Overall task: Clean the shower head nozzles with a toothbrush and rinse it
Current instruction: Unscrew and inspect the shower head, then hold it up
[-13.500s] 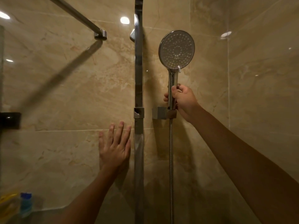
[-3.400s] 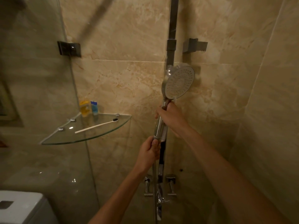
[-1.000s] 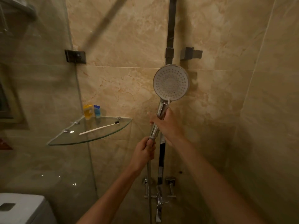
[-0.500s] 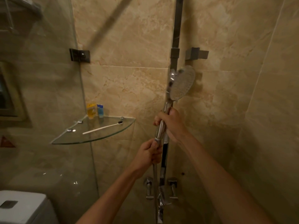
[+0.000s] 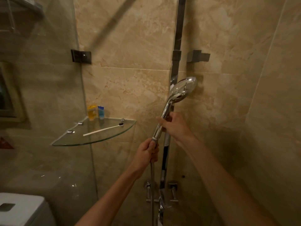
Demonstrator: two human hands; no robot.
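Observation:
The chrome shower head [image 5: 182,89] is off its holder, tilted up to the right, with its shiny back toward me and the nozzle face hidden. My right hand [image 5: 175,126] grips the handle near its middle. My left hand [image 5: 149,151] is closed around the bottom of the handle where the metal hose [image 5: 152,190] joins it. A white toothbrush with dark bristles [image 5: 102,128] lies on the glass corner shelf [image 5: 78,141] to the left, apart from both hands.
The empty wall holder [image 5: 197,56] sits beside the vertical chrome rail [image 5: 178,38]. Tap handles [image 5: 160,191] are low on the wall. A yellow bottle [image 5: 91,112] and a blue bottle [image 5: 101,112] stand at the shelf's back. A glass panel is left; a white toilet tank [image 5: 19,209] is bottom left.
The shower head has been turned in my hands, so its nozzle face went from facing me to facing away. Earlier it was lifted off the wall holder and brought down.

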